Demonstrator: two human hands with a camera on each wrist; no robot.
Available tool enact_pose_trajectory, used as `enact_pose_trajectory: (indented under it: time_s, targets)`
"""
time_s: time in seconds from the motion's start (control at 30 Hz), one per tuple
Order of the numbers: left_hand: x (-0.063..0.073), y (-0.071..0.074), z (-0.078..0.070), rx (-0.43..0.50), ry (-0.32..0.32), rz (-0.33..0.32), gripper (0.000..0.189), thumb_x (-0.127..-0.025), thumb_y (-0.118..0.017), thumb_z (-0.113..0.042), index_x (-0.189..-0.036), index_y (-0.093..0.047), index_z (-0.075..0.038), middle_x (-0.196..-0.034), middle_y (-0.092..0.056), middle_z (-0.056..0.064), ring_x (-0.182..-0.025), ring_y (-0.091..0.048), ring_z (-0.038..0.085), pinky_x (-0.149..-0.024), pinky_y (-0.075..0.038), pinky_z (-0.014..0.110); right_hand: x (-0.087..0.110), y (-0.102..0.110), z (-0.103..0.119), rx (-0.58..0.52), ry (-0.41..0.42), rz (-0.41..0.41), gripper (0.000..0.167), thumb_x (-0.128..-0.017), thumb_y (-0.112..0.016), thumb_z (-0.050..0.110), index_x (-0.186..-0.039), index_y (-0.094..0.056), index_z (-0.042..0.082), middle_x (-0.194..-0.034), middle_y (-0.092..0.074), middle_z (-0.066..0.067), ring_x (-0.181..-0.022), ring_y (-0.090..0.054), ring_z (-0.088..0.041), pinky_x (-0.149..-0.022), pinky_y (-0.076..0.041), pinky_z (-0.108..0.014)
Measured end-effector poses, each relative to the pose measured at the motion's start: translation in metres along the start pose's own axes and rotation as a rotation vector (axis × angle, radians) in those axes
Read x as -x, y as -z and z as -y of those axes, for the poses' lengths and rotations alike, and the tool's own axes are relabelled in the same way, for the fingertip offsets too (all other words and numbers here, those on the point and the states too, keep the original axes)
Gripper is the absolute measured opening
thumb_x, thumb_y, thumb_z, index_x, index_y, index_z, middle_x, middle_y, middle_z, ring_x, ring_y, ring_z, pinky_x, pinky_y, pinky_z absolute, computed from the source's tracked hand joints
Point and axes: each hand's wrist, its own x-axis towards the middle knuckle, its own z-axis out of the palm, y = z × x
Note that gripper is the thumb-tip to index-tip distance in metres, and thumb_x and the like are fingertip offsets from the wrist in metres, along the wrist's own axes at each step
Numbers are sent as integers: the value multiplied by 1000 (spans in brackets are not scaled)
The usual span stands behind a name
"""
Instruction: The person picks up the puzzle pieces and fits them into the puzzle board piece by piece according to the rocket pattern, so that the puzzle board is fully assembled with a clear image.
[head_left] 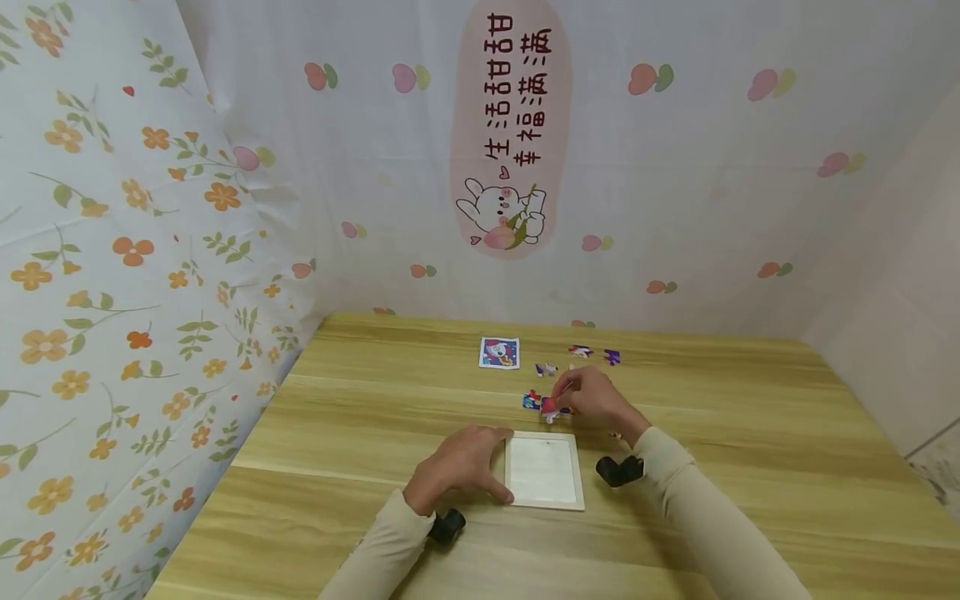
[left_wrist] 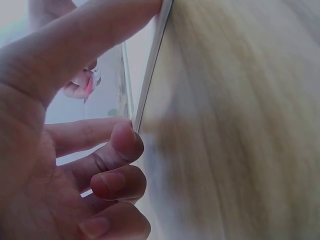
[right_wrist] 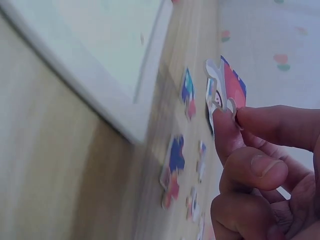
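Note:
A shallow white puzzle frame (head_left: pixel 543 505) with a bare pale inside lies on the wooden table. My left hand (head_left: pixel 461 462) holds its left side, thumb at the near corner and index finger at the far one. In the left wrist view these fingers touch the thin frame edge (left_wrist: pixel 150 75). Beyond the frame, my right hand (head_left: pixel 596 397) pinches a jigsaw piece (right_wrist: pixel 232 82) between thumb and fingertips, raised off the table. It is pink, white and blue. A blue-and-red jigsaw piece (head_left: pixel 532 400) lies just left of the held one; others beneath the right hand are partly hidden.
A small square picture card (head_left: pixel 499 352) lies at the back of the table. Further loose pieces lie to its right, among them a white-and-purple piece (head_left: pixel 546 369) and a purple piece (head_left: pixel 612 357). A patterned cloth (head_left: pixel 360 208) hangs behind the table.

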Motion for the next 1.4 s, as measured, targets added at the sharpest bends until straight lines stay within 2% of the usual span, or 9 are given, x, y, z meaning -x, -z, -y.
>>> enact_pose_trajectory:
  time_s: [0.13, 0.27, 0.43, 0.53, 0.67, 0.77, 0.97, 1.17, 1.4]
  targets:
    - [-1, 1, 0, 10, -2, -1, 91, -63, -94, -46, -139, -59, -11, -130, -68, 5, -116, -63, 20, -97, -52, 36, 6, -7, 3, -24, -10, 32, 4, -88, -69, 7, -91, -72, 6, -89, -71, -8, -80, -57, -20, -66, -45, -29]
    - [-2, 1, 1, 23, -2, 4, 91, -63, -94, -45, -139, -59, -11, -127, -69, 4, -108, -63, 15, -94, -52, 33, 10, -15, 4, -19, 23, 54, 4, -86, -72, 7, -89, -71, 4, -88, -70, -8, -77, -55, -18, -64, -43, -29]
    - [-1, 0, 1, 34, -3, 11, 91, -63, -94, -45, -140, -58, -11, -120, -70, 1, -101, -59, 12, -89, -51, 29, 15, -26, 6, -22, 24, 75, 4, -85, -74, 6, -88, -72, 6, -83, -67, -6, -69, -52, -16, -59, -42, -28]
    - [-1, 0, 2, 38, -10, 13, 92, -64, -94, -45, -141, -58, -9, -98, -66, -2, -93, -56, 12, -79, -47, 26, 18, -33, 10, -25, 14, 93, 3, -85, -74, 6, -88, -72, 6, -81, -67, -5, -67, -51, -16, -57, -43, -28]
    - [-1, 0, 2, 58, -4, 26, 92, -65, -94, -43, -142, -56, -9, -75, -46, -6, -79, -47, 10, -64, -36, 23, 20, -41, 13, -8, 21, 99, 3, -85, -76, 7, -86, -74, 7, -80, -69, -4, -68, -51, -16, -59, -42, -28]
    - [-1, 0, 2, 68, 5, 34, 91, -66, -93, -43, -143, -56, -10, -72, -42, -8, -72, -42, 8, -59, -31, 22, 21, -45, 12, 12, 21, 91, 4, -83, -76, 6, -85, -74, 8, -79, -70, -2, -69, -51, -16, -60, -40, -28]
    - [-1, 2, 0, 81, 11, 43, 90, -67, -93, -41, -142, -56, -9, -70, -44, -7, -63, -39, 7, -55, -29, 22, 23, -49, 13, 24, 20, 68, 4, -83, -77, 6, -83, -74, 8, -78, -69, -3, -69, -52, -16, -60, -40, -28]
    - [-1, 4, 0, 79, -17, 60, 89, -67, -93, -37, -143, -56, -9, -68, -44, -8, -61, -38, 6, -54, -29, 21, 25, -55, 16, 36, 19, 36, 6, -81, -77, 6, -79, -73, 8, -75, -67, -3, -67, -52, -16, -59, -39, -28]
    - [-3, 5, -1, 59, -6, 63, 89, -66, -94, -39, -142, -57, -10, -68, -43, -8, -62, -38, 7, -54, -28, 22, 26, -61, 20, 74, 21, -8, 11, -81, -77, 3, -75, -69, 8, -70, -65, -2, -64, -52, -14, -57, -39, -25]
